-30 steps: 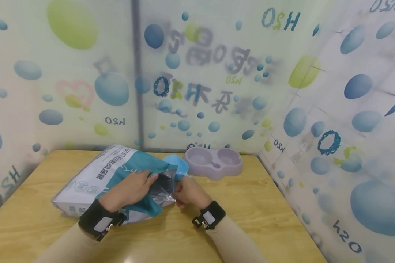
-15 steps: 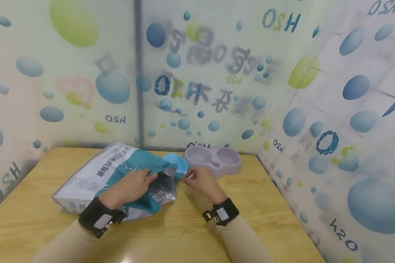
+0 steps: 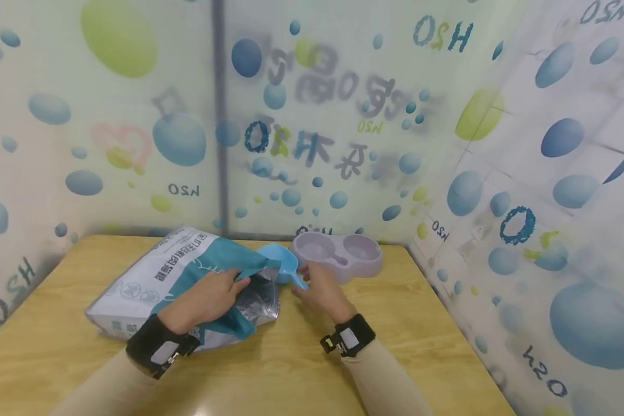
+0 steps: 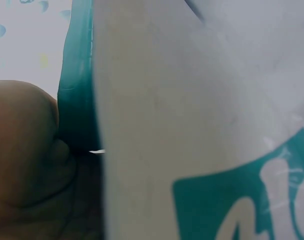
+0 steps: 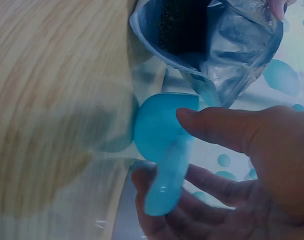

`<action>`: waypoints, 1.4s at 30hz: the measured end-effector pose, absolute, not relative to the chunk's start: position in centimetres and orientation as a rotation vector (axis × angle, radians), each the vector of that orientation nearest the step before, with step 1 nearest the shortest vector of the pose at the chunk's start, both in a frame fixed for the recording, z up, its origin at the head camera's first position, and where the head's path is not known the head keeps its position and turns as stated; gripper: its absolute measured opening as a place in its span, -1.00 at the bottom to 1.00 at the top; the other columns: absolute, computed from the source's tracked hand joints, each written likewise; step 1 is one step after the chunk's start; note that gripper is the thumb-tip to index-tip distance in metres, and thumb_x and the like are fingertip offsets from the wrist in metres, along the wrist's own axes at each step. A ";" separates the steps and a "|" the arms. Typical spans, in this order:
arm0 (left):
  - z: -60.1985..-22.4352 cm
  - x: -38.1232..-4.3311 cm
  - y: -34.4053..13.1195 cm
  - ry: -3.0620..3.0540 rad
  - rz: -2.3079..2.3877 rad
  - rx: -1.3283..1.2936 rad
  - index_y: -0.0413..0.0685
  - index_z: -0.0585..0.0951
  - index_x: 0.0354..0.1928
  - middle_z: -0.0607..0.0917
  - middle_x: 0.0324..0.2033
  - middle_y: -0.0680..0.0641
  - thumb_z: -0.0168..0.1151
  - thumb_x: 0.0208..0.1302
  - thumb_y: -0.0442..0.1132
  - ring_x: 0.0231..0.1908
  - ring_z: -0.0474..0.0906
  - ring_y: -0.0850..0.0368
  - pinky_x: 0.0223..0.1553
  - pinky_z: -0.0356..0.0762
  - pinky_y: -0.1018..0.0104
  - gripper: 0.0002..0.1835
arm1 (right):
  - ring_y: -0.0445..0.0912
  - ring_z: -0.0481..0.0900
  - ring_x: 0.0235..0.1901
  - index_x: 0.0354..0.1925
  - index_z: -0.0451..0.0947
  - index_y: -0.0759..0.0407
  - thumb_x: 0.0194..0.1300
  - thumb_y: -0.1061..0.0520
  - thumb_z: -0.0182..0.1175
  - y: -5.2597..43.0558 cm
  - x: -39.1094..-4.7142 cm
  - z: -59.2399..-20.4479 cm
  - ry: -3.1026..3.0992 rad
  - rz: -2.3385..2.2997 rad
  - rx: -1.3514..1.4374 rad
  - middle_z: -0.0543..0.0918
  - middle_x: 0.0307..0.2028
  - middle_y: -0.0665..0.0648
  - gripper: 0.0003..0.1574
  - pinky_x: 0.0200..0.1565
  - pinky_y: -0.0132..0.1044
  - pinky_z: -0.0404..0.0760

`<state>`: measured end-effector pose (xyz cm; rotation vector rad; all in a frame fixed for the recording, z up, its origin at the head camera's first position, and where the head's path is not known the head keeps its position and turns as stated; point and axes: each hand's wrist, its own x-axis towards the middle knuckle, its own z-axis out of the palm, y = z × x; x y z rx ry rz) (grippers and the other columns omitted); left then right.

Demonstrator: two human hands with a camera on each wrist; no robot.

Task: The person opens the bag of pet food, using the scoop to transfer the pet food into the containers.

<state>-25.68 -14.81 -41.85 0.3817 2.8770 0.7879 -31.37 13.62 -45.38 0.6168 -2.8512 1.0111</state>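
A large white and teal cat food bag (image 3: 135, 283) lies on its side, its silver-lined mouth facing right. My left hand (image 3: 208, 297) grips the bag's upper edge by the mouth, holding it apart; in the left wrist view the bag's printed face (image 4: 202, 115) fills most of the picture. Just right of the mouth is a light blue scoop (image 3: 286, 263). My right hand (image 3: 325, 292) holds the scoop by its handle (image 5: 167, 182), thumb on the near side and fingers curled behind. Dark granules (image 5: 169, 25) show inside the bag in the right wrist view.
A mauve double pet bowl (image 3: 364, 268) stands at the table's back edge, right behind the scoop and right hand. The wooden table (image 3: 411, 335) is walled in at the back and sides by curtains (image 3: 322, 202) printed with blue and green dots.
My right hand has left the bag's mouth, moved right and taken the scoop's handle, which now shows tilted toward me. The left hand keeps its grip on the bag.
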 end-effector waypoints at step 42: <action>-42.4 -25.6 -15.6 2.920 0.738 0.191 -0.24 0.44 0.74 0.36 0.76 -0.43 -0.34 0.92 0.26 0.82 -0.02 -0.65 0.44 -0.60 -1.08 -0.17 | -0.01 0.71 -0.18 0.26 0.66 0.34 0.66 0.13 0.22 16.4 -32.0 -43.6 -2.808 1.124 0.436 0.81 -0.01 0.26 -0.61 -0.16 -0.19 0.71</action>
